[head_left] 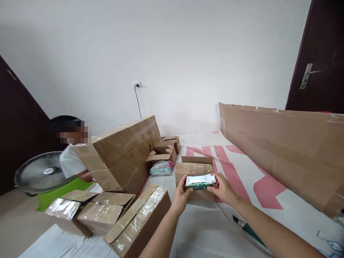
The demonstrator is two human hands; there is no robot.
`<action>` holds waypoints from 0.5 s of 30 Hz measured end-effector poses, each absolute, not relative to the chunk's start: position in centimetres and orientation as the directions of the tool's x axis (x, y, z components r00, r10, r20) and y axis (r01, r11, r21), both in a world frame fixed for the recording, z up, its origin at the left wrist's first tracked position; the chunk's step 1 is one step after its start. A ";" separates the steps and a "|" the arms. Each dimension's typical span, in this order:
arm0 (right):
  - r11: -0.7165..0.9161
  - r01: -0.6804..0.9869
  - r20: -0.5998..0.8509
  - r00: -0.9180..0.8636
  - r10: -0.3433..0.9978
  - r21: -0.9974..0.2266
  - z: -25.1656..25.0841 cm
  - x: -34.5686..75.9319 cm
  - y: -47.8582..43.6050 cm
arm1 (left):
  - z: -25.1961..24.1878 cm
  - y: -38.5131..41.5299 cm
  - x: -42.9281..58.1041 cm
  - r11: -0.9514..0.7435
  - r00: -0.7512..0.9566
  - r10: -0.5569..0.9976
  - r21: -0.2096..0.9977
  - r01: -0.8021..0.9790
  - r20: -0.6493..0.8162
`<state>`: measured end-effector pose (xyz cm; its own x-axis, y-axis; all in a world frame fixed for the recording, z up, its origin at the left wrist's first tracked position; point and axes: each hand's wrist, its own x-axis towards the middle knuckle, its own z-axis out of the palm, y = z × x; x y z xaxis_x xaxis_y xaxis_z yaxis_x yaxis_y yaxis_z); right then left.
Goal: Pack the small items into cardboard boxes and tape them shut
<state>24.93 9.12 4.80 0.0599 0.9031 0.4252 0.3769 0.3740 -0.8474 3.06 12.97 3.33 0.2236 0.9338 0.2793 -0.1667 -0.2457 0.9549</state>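
A white and green drink carton [199, 182] with a white cap lies on its side between my hands. My left hand [183, 193] grips its bottom end, and my right hand [221, 188] has the capped end between thumb and fingers. Just behind and below the carton stands a cardboard box [195, 168] with a raised back flap; its inside does not show. Beside my right forearm, a green utility knife [248, 229] lies on the sheet, partly hidden by the arm.
Several cardboard boxes [104, 211] stand at the front left, with a stacked wall of boxes [123, 150] behind. A pack of wipes [162, 167] lies by an open box [162, 152]. A tall cardboard panel [279, 143] borders the right. A person [71, 157] sits near a fan [43, 172].
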 end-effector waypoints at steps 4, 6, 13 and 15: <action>0.353 0.379 0.411 0.083 0.908 -0.856 4.0 26.1 11.7 | 2.8 15.7 4.1 -0.263 0.224 0.932 0.957 -0.126 0.286; 0.338 0.375 0.404 0.111 0.908 -0.863 3.1 26.4 12.9 | 2.4 16.7 4.5 -0.264 0.219 0.935 0.960 -0.091 0.278; 0.319 0.264 0.350 0.076 0.934 -0.910 0.6 26.8 17.4 | 2.0 19.5 6.2 -0.269 0.172 0.956 0.945 0.184 0.239; 0.314 0.228 0.334 0.052 0.941 -0.921 0.6 27.1 18.1 | 2.6 20.2 6.4 -0.275 0.158 0.959 0.914 0.298 0.236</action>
